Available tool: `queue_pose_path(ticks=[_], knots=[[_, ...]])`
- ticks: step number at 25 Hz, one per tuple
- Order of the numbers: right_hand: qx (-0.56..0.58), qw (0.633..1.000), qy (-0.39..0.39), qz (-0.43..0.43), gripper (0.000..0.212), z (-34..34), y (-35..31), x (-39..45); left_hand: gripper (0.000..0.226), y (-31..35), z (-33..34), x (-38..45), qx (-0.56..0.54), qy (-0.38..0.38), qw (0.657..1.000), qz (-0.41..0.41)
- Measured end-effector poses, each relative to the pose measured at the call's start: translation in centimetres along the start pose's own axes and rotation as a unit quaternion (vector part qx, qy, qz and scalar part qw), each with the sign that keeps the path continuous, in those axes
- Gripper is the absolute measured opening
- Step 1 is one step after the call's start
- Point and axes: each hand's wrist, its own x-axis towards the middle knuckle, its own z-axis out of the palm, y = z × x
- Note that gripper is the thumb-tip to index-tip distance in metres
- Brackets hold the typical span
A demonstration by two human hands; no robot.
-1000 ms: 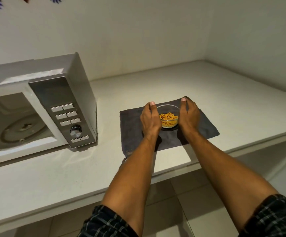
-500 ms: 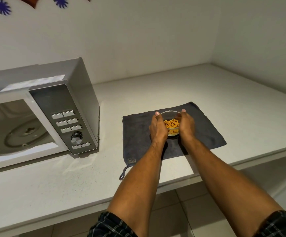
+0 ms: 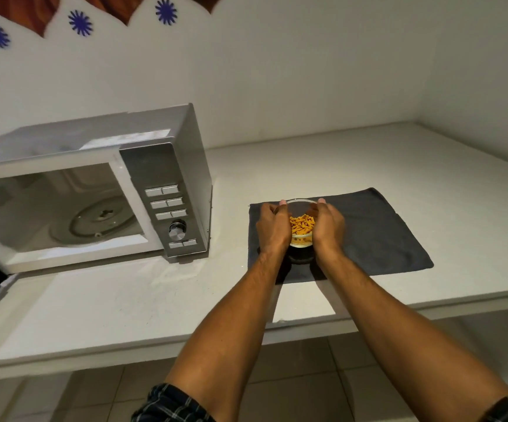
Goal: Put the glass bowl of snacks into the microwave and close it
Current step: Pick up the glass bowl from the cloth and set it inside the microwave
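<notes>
Lifted since earlier frame: glass bowl of snacks [image 3: 301, 228], clasped between left hand [image 3: 272, 228] and right hand [image 3: 330, 228] above grey cloth [image 3: 377, 236]; microwave [image 3: 94, 190] open at counter's left edge.

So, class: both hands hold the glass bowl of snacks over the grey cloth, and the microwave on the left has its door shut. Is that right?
Not quite. The head view shows the microwave with its door open: the turntable inside is in plain sight. The rest stands: the left hand and right hand hold the bowl over the cloth.
</notes>
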Motion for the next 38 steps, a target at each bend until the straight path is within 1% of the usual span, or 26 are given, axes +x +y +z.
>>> queue_pose_path(ticks=[4,7,11,15,18,21,24,29,34,38], knots=[[0.012,0.999,-0.035,-0.001,0.036,2.6,0.0,-3.5,0.043,-0.4,-4.5,-0.8,0.011,0.044,0.999,0.007],[0.018,0.998,-0.063,-0.003,0.038,4.7,-0.2,-7.1,0.041,-0.9,-8.2,-2.3,0.009,0.099,0.995,0.025],[0.018,0.995,-0.101,-0.02,0.035,7.0,0.3,-12.0,0.044,-2.5,-13.0,-4.9,-0.001,0.151,0.989,0.005],[-0.011,0.987,-0.155,-0.033,0.037,9.3,0.8,-17.2,0.046,-4.0,-18.3,-7.2,0.006,0.224,0.975,0.003],[-0.026,0.979,-0.199,-0.029,0.037,11.5,0.8,-20.4,0.047,-4.8,-22.1,-7.8,0.007,0.258,0.966,-0.007],[-0.018,0.97,-0.243,-0.018,0.038,14.1,0.4,-22.5,0.052,-4.9,-25.6,-7.7,0.002,0.292,0.956,-0.015],[-0.003,0.957,-0.288,-0.013,0.035,17.4,-0.2,-24.2,0.056,-4.2,-29.4,-6.7,0.007,0.334,0.943,-0.017],[-0.003,0.946,-0.325,-0.006,0.03,23.2,-1.7,-24.9,0.065,-2.7,-34.0,-3.5,-0.017,0.351,0.936,-0.021],[-0.008,0.952,-0.305,-0.008,0.034,29.7,-2.7,-23.7,0.07,-1.4,-37.2,1.3,-0.012,0.351,0.936,-0.009],[-0.004,0.957,-0.289,0.003,0.034,34.8,-3.9,-21.5,0.066,-1.1,-38.7,5.6,0.007,0.328,0.944,0.022]])
